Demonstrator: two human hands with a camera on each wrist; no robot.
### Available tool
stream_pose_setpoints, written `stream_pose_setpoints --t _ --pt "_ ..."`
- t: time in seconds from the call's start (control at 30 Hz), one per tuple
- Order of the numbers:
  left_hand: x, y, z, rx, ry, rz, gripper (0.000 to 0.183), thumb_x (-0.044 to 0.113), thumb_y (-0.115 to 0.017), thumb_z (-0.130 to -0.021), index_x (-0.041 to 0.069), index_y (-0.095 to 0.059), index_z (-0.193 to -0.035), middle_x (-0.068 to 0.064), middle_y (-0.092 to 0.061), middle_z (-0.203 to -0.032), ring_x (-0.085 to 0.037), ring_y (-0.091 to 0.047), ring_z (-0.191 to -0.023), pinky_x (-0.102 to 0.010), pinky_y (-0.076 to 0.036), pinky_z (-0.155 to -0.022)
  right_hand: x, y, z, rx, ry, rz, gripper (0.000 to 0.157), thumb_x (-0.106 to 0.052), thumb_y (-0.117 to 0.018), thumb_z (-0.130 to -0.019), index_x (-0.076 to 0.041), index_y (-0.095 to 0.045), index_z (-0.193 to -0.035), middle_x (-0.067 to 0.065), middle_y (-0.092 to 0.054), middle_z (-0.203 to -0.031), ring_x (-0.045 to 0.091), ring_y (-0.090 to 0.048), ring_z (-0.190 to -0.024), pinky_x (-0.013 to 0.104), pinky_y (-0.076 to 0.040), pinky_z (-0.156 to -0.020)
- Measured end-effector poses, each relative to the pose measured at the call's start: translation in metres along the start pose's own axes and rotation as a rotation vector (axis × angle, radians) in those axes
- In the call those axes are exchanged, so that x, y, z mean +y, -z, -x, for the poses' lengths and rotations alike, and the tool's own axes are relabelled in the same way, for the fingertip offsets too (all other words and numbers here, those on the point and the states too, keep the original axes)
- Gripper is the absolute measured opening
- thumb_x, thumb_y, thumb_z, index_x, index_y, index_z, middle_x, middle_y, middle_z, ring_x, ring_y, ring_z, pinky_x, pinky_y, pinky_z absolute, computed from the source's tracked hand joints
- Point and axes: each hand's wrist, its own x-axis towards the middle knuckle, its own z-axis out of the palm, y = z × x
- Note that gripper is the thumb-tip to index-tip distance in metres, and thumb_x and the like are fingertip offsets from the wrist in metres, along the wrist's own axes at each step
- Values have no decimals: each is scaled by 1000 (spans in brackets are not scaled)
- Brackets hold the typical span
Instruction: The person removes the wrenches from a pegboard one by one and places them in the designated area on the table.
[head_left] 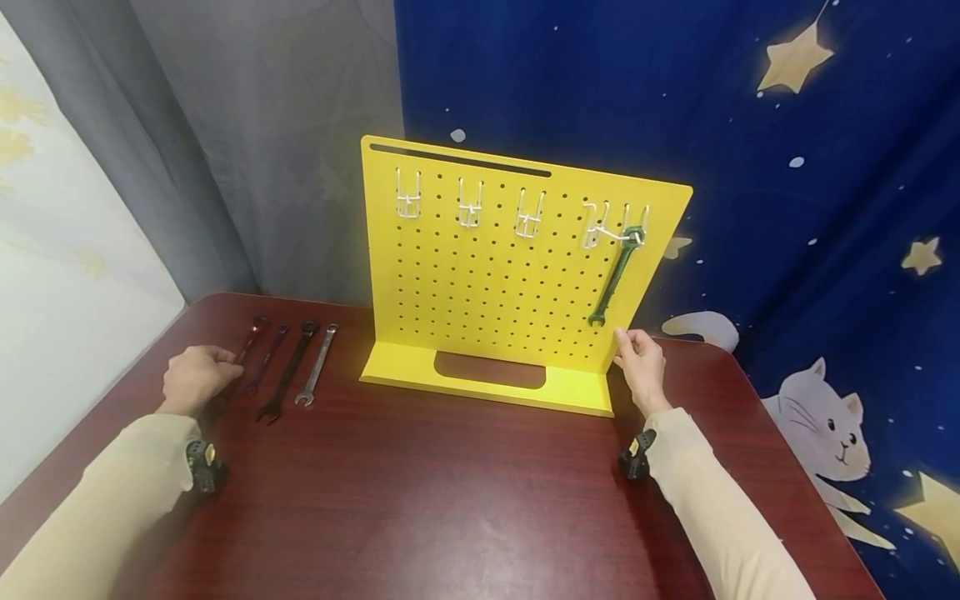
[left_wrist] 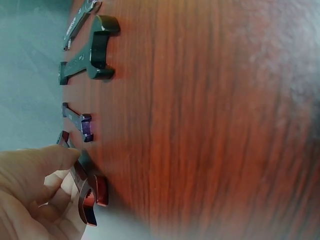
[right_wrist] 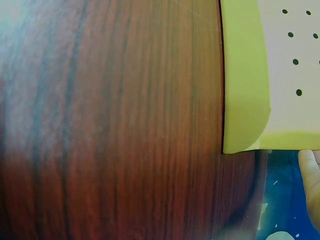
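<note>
My left hand (head_left: 197, 379) pinches a red wrench (left_wrist: 100, 192) between thumb and fingers at the left of the table. Its open-ended jaw points toward the near side. To its right lie a small purple wrench (head_left: 267, 358), a large black wrench (head_left: 291, 371) and a silver wrench (head_left: 318, 364). My right hand (head_left: 643, 367) holds the lower right edge of a yellow pegboard (head_left: 487, 283), thumb tip right at the edge (right_wrist: 287, 145). A green wrench (head_left: 615, 279) hangs from the pegboard's rightmost hook (head_left: 633, 237).
Several white wire hooks (head_left: 470, 212) line the upper pegboard, which stands upright on its base (head_left: 397, 367) over the dark red wooden table (head_left: 450, 500). Behind hang a grey curtain (head_left: 285, 125) and a blue curtain with stars (head_left: 750, 208). A white wall (head_left: 60, 250) is at the left.
</note>
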Motion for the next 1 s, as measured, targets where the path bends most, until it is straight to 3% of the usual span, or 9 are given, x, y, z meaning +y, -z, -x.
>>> stream_pose_setpoints --t 0.4,0.67,1.0 --pt "-2 -2 1 5 51 -16 38 28 -64 -81 0 -66 -107 -36 -56 -112 -57 -52 -93 -50 -43 -57 -1 -1 1 12 5 -3 44 -42 -53 -94 1 -58 -104 18 -62 -105 15 -59 -84 39 -53 -87" --pt "-3 -3 1 12 66 -12 39 30 -64 -82 1 -65 -109 -36 -55 -115 -57 -52 -96 -51 -44 -59 0 -1 1 16 7 -7 43 -41 -53 -94 1 -58 -103 17 -61 -101 18 -60 -85 40 -52 -87" --pt "-2 -3 4 17 60 0 38 30 -63 -84 1 -65 -110 -34 -55 -116 -57 -50 -98 -52 -44 -61 -2 -1 2 16 -4 -2 44 -42 -52 -94 0 -58 -104 18 -62 -104 10 -59 -81 39 -52 -87"
